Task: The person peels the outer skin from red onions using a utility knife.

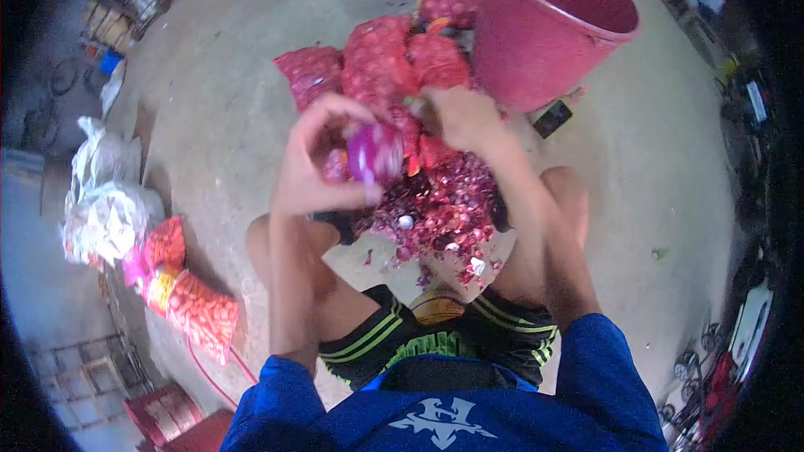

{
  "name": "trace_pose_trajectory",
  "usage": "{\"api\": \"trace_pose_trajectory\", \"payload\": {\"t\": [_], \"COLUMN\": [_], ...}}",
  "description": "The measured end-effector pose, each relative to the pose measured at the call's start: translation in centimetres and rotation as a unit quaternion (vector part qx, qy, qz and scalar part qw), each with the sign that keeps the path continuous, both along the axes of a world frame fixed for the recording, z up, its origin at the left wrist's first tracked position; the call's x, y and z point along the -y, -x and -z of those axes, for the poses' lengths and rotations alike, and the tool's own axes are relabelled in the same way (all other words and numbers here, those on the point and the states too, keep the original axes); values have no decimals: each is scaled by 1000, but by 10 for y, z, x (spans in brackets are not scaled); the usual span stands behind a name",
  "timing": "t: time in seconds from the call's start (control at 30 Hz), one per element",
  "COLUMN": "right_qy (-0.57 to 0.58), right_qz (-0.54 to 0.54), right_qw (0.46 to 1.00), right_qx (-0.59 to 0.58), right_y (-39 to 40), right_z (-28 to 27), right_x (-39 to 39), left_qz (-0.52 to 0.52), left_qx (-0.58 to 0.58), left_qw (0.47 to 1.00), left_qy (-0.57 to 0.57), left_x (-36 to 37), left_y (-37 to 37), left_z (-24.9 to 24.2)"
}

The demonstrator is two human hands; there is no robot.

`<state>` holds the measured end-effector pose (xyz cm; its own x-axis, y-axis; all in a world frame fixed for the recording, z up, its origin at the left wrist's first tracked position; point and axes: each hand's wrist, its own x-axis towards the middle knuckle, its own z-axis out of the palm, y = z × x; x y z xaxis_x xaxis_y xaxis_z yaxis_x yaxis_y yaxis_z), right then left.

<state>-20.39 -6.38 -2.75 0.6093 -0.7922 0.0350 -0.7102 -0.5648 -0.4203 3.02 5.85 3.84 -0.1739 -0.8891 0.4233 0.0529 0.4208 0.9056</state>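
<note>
My left hand (306, 163) curls around a peeled-looking purple onion (373, 153), smeared by motion, above the floor between my knees. To its right my right hand (463, 120) is closed, with a small bit of green showing at its fingers; what it grips is too blurred to make out. Under both hands spreads a heap of dark red onion skins (444, 222), with a few pale pieces among them. Just beyond my hands lie red mesh bags of onions (377, 59).
A large dark pink bucket (528, 50) stands at the far right, with a black phone (552, 120) on the floor beside it. At the left are white plastic sacks (113, 209) and a filled orange-red mesh bag (203, 311). Assorted items line the right edge.
</note>
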Motion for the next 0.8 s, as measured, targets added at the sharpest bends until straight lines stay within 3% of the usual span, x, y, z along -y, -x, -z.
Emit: {"api": "trace_pose_trajectory", "payload": {"t": [0.03,0.1,0.2,0.27,0.33,0.4,0.47,0.57,0.6,0.63,0.73,0.8], "right_qy": [2,-31,-72,-92,-102,-79,-49,-24,8,3,-87,-100], "right_qz": [-26,-51,-13,-25,10,77,131,148,141,141,144,166], "right_qw": [1000,994,986,985,981,983,986,987,988,988,984,979], "right_qx": [-11,-96,-148,-146,-166,-148,-88,-65,-58,-65,-62,-63], "right_y": [2,-10,-9,2,27,63,100,145,154,158,164,160], "right_z": [8,9,-4,11,1,-11,-26,-23,-19,-20,-30,-36], "right_x": [-3,4,-1,14,26,32,30,28,28,28,27,31], "left_qz": [143,215,156,13,-114,-140,-139,-243,-223,-187,-83,-68], "left_qx": [75,228,193,210,259,132,106,229,220,293,407,454], "left_qw": [987,949,944,943,932,955,982,942,948,938,880,877], "left_qy": [-4,32,217,257,227,224,76,41,-50,-25,-233,-142], "left_x": [3,28,125,168,193,242,260,237,237,235,229,259], "left_y": [6,37,110,138,141,128,99,79,76,74,106,119], "left_z": [-13,-60,-110,-133,-129,-78,-2,140,197,248,335,495]}}
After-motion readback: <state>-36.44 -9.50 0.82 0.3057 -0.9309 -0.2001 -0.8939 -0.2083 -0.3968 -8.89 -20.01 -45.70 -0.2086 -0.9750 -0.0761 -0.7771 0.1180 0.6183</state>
